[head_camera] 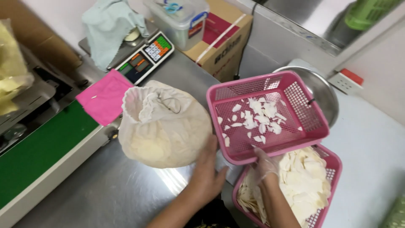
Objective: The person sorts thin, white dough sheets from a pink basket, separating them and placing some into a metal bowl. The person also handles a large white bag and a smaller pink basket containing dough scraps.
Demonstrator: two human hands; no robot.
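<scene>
My left hand (205, 171) rests bare against the lower right side of a bulging white cloth bag (162, 126) that lies on the steel table (114, 190) with its mouth open and pale slices inside. In a thin clear glove, my right hand (265, 165) grips the near rim of a pink plastic basket (306, 122), tilted, with a few white slices scattered in it. Below it sits a second pink basket (331, 162) heaped with pale slices; my gloved forearm reaches over it.
A pink cloth (103, 97) lies left of the bag, beside a digital scale (145, 55) with a pale green towel (107, 27) on it. A green conveyor belt (38, 147) runs along the left. A cardboard box (223, 40), clear lidded tub (179, 19) and steel bowl (322, 90) stand behind.
</scene>
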